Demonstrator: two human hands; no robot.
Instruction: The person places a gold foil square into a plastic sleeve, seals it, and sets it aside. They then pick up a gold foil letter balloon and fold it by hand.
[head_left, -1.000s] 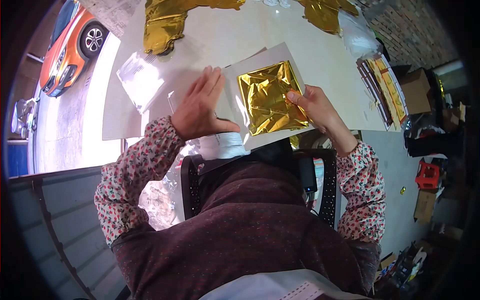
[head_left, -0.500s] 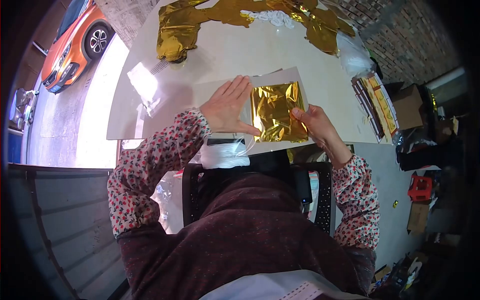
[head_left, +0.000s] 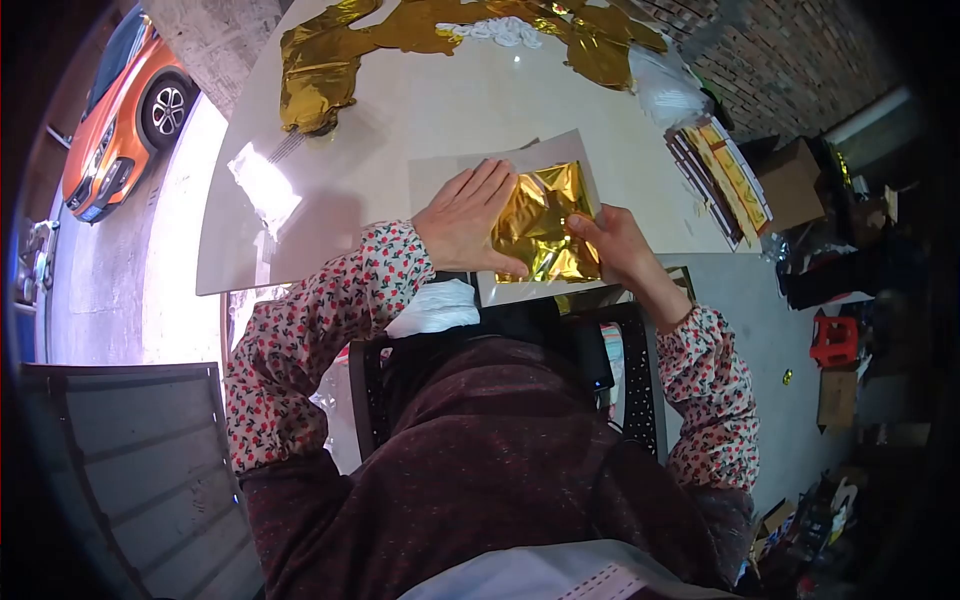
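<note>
A folded sheet of shiny gold foil (head_left: 545, 215) lies on a grey card (head_left: 560, 150) at the near edge of the pale table (head_left: 450, 100). My left hand (head_left: 468, 215) lies flat with its fingers spread, pressing on the foil's left part. My right hand (head_left: 612, 240) pinches the foil's right edge between thumb and fingers. Both arms wear sleeves with a small red flower print.
Crumpled gold foil (head_left: 330, 50) lies along the table's far side, with something white (head_left: 495, 30) among it. A clear plastic bag (head_left: 262, 185) rests at the left. Stacked gold-printed packs (head_left: 720, 170) sit at the right edge. Cardboard boxes (head_left: 790, 180) and clutter fill the floor on the right. An orange car (head_left: 115, 110) stands outside.
My left hand slid right from the grey card onto the gold foil. The foil now looks narrower, folded in from its left side. My right hand kept its hold on the right edge.
</note>
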